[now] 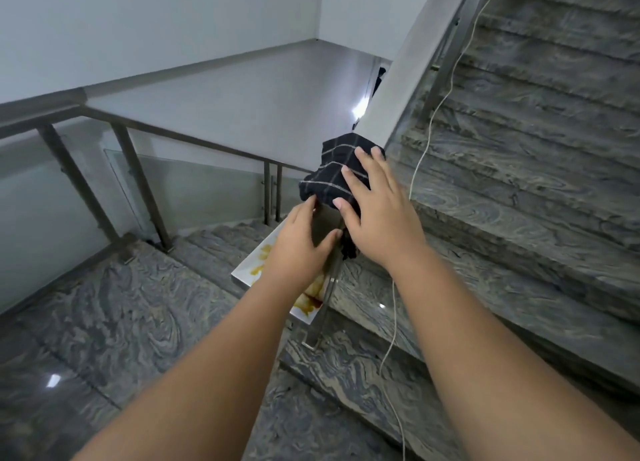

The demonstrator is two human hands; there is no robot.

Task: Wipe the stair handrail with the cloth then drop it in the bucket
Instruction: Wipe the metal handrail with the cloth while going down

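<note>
A dark cloth (pixel 337 175) with thin pale checks is draped over the lower end of the pale, flat-topped stair handrail (pixel 412 55), which rises to the upper right. My right hand (pixel 377 214) lies on top of the cloth with fingers spread, pressing it onto the rail. My left hand (pixel 298 249) is just below and to the left, fingers and thumb apart. Its fingertips touch the cloth's lower edge, and its thumb is near the hanging tail. No bucket is in view.
Under my left hand a white flat rail top (pixel 251 270) has yellow-brown stains. Marbled grey stairs (pixel 536 169) climb on the right with a white cable (pixel 420 162) trailing down them. A glass-and-metal balustrade (pixel 145 183) borders the landing (pixel 114 322) on the left.
</note>
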